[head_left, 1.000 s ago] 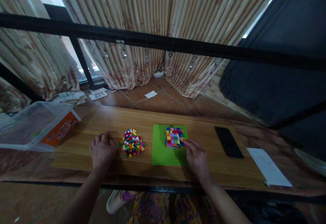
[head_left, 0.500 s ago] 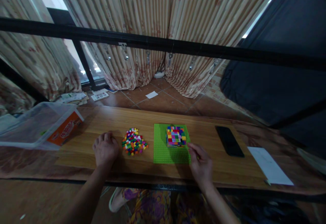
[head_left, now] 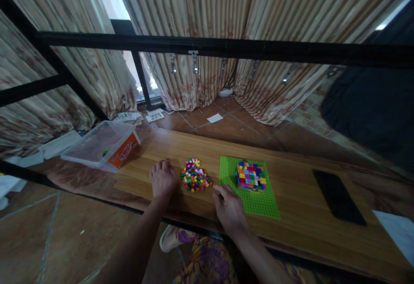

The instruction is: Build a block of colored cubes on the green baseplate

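Head view: on the green studded baseplate [head_left: 261, 204] sits a block of multicoloured plastic bricks [head_left: 250, 176]. My right hand [head_left: 231, 210] is left of the baseplate, fingers loosely bent beside the loose pile of small coloured bricks [head_left: 196, 175]; I can't tell whether they pinch one. My left hand [head_left: 163, 179] rests, fingers curled, farther left (its underside is hidden). A careless sleeve or wrist could scatter the pile; uneven pressing could loosen the block. The box's orange label [head_left: 124, 149] has pale lettering, unreadable.
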`<move>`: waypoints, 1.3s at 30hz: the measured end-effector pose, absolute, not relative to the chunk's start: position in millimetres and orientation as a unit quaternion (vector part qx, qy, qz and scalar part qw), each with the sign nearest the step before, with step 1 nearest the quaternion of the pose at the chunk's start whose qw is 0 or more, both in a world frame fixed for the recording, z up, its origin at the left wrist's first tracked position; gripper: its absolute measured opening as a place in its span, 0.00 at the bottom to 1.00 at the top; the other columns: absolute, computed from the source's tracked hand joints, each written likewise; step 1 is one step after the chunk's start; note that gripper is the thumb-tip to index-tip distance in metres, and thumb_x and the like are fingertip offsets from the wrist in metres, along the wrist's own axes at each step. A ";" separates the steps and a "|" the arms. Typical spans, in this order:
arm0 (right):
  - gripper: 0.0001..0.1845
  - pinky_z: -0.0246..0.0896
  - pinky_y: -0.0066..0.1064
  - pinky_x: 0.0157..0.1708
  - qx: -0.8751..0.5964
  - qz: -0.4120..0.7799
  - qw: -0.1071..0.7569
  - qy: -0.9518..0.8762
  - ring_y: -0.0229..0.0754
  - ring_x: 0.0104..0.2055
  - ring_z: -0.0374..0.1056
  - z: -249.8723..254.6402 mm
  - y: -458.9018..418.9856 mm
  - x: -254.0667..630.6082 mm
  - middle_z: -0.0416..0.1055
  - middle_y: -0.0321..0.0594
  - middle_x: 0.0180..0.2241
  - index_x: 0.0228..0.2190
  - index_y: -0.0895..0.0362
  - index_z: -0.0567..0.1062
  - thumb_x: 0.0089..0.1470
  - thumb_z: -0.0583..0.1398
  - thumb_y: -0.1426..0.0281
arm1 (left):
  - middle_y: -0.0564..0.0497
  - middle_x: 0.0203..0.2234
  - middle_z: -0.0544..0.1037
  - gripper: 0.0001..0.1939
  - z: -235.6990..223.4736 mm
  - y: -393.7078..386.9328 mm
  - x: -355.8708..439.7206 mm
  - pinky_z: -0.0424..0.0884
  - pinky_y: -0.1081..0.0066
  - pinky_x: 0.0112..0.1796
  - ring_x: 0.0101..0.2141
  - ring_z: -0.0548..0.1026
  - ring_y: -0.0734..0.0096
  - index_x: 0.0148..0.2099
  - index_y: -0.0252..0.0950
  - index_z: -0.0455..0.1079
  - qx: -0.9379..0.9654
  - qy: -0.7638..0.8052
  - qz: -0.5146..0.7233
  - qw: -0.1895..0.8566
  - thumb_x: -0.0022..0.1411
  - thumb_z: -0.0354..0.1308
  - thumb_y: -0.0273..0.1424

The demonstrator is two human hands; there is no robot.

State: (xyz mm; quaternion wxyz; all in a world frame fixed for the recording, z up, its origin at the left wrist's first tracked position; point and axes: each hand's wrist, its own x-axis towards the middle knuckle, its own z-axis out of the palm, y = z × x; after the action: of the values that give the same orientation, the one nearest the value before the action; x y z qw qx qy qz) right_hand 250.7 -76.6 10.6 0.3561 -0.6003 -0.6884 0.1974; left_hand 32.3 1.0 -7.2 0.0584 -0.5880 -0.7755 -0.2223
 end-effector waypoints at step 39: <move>0.11 0.65 0.31 0.38 -0.643 0.246 0.474 -0.548 0.41 0.37 0.73 18.4 -105.3 316.8 0.77 0.39 0.35 0.34 0.54 0.78 0.55 0.58 0.62 | 0.42 0.45 0.73 0.16 -7.3 1.3 32.0 0.61 0.58 0.48 0.46 0.68 0.55 0.48 0.36 0.69 -0.585 -0.775 -0.233 0.052 0.62 0.45 0.31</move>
State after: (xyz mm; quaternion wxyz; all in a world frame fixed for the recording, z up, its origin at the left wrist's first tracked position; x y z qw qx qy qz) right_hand 316.8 -105.3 18.4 0.4744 -0.6434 -0.5480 0.2464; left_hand 32.0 1.3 -7.3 0.0516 -0.5851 -0.7751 -0.2329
